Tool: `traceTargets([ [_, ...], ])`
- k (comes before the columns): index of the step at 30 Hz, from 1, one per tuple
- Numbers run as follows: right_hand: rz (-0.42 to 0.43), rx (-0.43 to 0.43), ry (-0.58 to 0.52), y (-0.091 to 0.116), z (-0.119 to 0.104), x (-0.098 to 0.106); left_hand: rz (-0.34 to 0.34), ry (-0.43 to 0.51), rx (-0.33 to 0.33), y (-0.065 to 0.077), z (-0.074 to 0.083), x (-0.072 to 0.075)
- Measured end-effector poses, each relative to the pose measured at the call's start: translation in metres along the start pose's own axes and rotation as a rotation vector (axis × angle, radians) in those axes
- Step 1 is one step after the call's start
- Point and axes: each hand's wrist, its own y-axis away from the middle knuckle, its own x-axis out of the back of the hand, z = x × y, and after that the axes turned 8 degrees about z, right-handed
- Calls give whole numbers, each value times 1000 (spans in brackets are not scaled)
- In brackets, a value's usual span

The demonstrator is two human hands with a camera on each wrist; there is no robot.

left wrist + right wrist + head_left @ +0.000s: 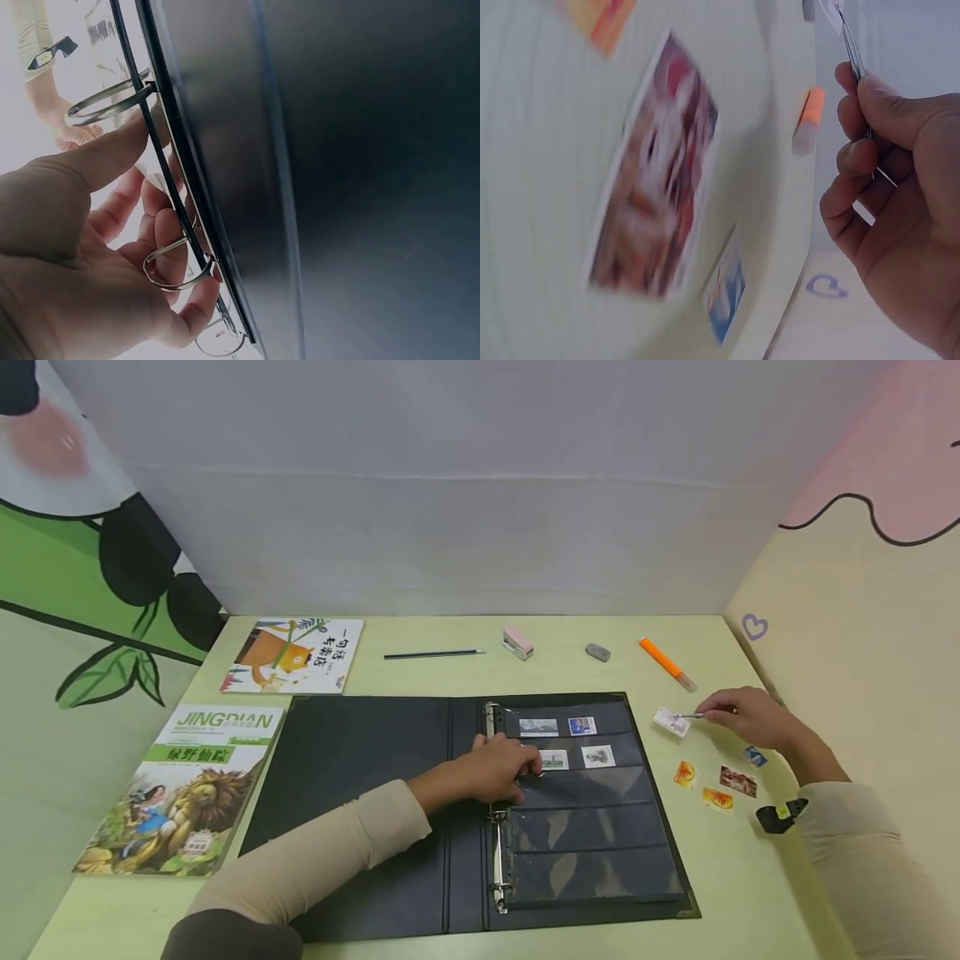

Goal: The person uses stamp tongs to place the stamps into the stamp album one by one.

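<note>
Right wrist view: brown stamp [656,180] blurred, 1 orange stamp [606,22] cut off. Left hand [495,768] partly hides green stamp [555,760].

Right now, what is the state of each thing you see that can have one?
Black binder, lying open.
Stamp page, stamps showing in top two rows.
Tweezers, in right hand, tips at a pale stamp.
Four loose stamps, lying flat.
Upper book, closed.
Lower book, closed.
Dark pen or pencil, lying flat.
Eraser, resting.
Orange marker, lying; cap unclear.
Pink stapler, resting; open or shut unclear.
</note>
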Motion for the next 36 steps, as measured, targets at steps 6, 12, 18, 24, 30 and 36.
traceTargets([
  [6,-43,83,-32,-20,-28,-13,4,-2,4,-1,-1,1],
  [12,-85,254,-88,-41,-58,-36,10,3,-13,-1,-3,1],
  [18,-192,343,-98,-56,-90,-55,1,3,-22,0,-3,4],
  [24,-269,384,-59,-62,-116,-72,11,-3,-30,0,-3,3],
  [30,-330,438,-64,-60,-136,-84,22,-4,-38,1,-2,2],
  [36,-369,492,-46,-56,-150,-90,22,-23,-46,2,-1,2],
])
